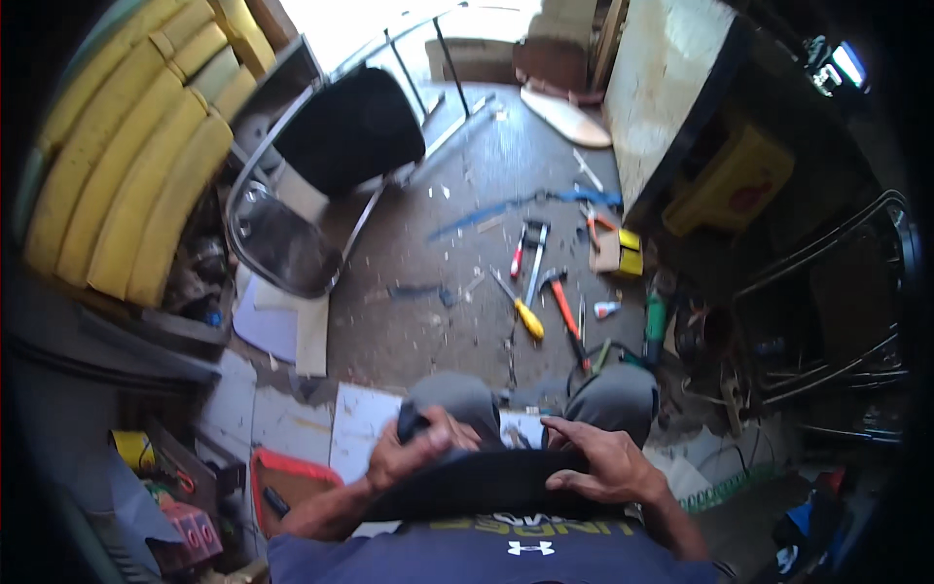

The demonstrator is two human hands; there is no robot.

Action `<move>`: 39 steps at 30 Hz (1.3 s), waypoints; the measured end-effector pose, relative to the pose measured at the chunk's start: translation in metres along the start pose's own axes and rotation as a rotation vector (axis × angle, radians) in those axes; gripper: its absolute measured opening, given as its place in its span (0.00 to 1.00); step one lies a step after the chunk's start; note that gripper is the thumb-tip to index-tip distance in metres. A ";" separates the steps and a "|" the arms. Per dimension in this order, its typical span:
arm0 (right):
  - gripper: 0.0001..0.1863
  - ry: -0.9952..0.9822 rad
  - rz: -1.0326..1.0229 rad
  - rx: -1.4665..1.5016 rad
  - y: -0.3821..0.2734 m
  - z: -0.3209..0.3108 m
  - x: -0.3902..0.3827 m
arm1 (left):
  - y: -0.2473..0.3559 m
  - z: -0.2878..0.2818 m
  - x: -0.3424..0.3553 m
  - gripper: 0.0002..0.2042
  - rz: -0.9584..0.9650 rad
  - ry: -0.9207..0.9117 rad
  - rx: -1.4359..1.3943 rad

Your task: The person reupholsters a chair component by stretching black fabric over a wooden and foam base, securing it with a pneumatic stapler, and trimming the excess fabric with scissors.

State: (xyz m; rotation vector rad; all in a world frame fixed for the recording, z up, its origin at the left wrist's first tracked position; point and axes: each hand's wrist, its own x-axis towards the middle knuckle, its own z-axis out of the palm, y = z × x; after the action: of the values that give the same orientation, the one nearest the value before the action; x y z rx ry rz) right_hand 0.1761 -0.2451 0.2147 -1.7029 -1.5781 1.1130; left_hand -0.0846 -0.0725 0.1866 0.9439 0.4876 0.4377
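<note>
A long, black, curved panel point(477, 482) lies across my lap, against my dark blue shirt. My right hand point(613, 465) is at its right part, with the thumb on the near side and the fingers past the far edge. At the panel's left end, my left hand point(420, 450) is curled and slightly blurred. A small dark thing shows by its fingers, too unclear to name. Beyond my knees lie a yellow-handled screwdriver point(528, 319), a claw hammer point(564, 307) with an orange and black handle, and a bar clamp point(537, 261) with a red handle.
A metal-framed chair point(355, 136) with black pads stands tipped at the far left. Yellow cushions point(136, 146) are stacked left of it. Right of the hammer are a green power tool point(657, 316), orange-handled pliers point(595, 224) and a small yellow box point(629, 255). Black chair frames point(827, 321) fill the right side.
</note>
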 end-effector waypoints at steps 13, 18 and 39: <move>0.41 0.707 -0.273 -0.204 0.006 0.115 0.103 | 0.102 -0.003 -0.020 0.17 0.202 0.717 0.077; 0.57 0.506 -0.186 -0.135 0.017 0.170 0.071 | 0.095 -0.007 -0.042 0.20 0.189 0.736 0.106; 0.60 0.216 -0.737 -0.027 -0.158 0.103 0.122 | 0.079 0.059 -0.023 0.11 0.409 0.834 -0.116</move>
State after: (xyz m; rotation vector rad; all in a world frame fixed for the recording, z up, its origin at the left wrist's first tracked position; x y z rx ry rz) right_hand 0.0024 -0.1157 0.2723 -1.0446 -1.8440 0.5150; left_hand -0.0806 -0.0833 0.2868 0.7149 1.0116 1.2370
